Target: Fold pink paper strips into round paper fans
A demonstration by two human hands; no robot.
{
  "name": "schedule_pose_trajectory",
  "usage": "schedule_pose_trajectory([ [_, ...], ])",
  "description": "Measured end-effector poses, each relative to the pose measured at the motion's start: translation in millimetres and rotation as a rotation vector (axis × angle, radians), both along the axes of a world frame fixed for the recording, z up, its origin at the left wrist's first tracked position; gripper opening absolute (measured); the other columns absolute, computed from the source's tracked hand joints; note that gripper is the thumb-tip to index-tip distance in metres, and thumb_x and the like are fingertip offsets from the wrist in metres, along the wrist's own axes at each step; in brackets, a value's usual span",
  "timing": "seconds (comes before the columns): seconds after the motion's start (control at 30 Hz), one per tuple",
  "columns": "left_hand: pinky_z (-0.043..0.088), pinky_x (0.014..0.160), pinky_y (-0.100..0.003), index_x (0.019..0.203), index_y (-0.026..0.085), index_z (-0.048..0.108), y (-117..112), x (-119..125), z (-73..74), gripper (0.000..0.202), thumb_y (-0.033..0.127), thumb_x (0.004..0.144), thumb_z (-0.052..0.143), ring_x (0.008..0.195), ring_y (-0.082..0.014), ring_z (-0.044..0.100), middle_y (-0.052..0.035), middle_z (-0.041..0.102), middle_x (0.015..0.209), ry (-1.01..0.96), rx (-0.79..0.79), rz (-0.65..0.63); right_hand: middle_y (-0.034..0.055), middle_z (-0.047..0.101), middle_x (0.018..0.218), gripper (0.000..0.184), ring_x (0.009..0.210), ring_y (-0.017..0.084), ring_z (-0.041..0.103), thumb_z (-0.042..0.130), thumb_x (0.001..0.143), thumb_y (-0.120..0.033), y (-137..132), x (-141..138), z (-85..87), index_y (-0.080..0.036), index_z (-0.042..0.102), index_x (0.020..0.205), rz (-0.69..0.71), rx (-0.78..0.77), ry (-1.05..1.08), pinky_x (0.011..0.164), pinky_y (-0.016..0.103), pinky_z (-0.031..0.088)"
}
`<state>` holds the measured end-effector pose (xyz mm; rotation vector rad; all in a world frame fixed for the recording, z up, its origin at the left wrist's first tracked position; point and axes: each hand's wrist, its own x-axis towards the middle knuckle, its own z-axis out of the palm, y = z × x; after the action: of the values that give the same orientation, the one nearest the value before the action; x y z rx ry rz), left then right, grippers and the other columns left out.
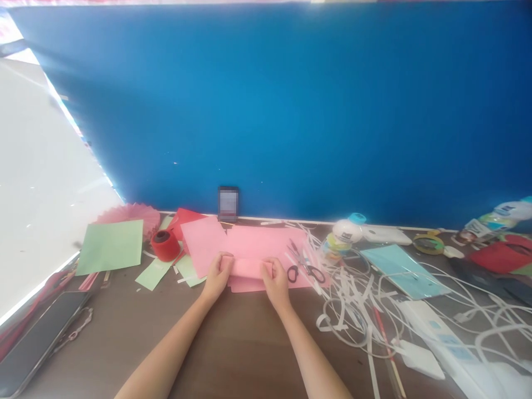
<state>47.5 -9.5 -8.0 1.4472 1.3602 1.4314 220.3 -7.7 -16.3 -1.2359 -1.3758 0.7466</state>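
Observation:
A pink sheet of paper (257,244) lies on the brown table (233,343) in front of me, its near edge folded up into a narrow band. My left hand (219,274) pinches the left end of that fold with curled fingers. My right hand (275,279) grips the right end the same way. Black-handled scissors (305,269) lie on the pink paper just right of my right hand. Another pink sheet (201,241) lies tilted to the left of the first.
A red tape roll (165,245), green sheets (111,245), a pink paper fan (133,213) and a dark phone (39,338) lie left. A small phone (228,203) leans on the blue wall (291,111). White paper strips and cables (374,299), a light blue sheet (403,269) and tape rolls crowd the right.

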Motion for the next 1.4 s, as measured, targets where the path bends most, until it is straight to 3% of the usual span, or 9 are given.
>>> schedule_pose_trajectory([
  [0.73,0.039,0.072,-0.027,0.073,0.017,0.052,-0.4,0.1,1.4,0.012,0.030,0.074,0.050,0.075,-0.0158,0.051,-0.0015,0.055,0.073,-0.005,-0.035,-0.068,0.0048,0.058,0.079,0.020,0.076,0.018,0.055,0.044,0.079,-0.037,2.3,1.1,-2.7,-0.019,0.049,0.083,-0.041,0.042,-0.077,0.070,0.029,0.042],
  [1.0,0.040,0.080,-0.033,0.077,0.018,0.065,2.2,0.5,-2.3,0.021,0.034,0.072,0.053,0.084,-0.0212,0.057,-0.0054,0.066,0.083,0.039,-0.073,-0.193,0.0078,0.060,0.083,0.021,0.081,0.021,0.056,0.039,0.081,-0.036,1.5,0.9,-6.5,-0.019,0.050,0.085,-0.147,0.072,-0.232,0.071,0.033,0.041],
  [1.4,0.042,0.067,-0.029,0.079,0.023,0.067,-4.1,-1.9,-0.2,0.022,0.037,0.074,0.052,0.068,-0.0193,0.057,-0.0051,0.066,0.074,0.214,0.092,-0.233,0.0076,0.057,0.081,0.019,0.079,0.021,0.050,0.038,0.082,-0.032,2.4,1.9,-12.6,-0.019,0.050,0.086,-0.203,0.189,-0.294,0.073,0.036,0.040],
])
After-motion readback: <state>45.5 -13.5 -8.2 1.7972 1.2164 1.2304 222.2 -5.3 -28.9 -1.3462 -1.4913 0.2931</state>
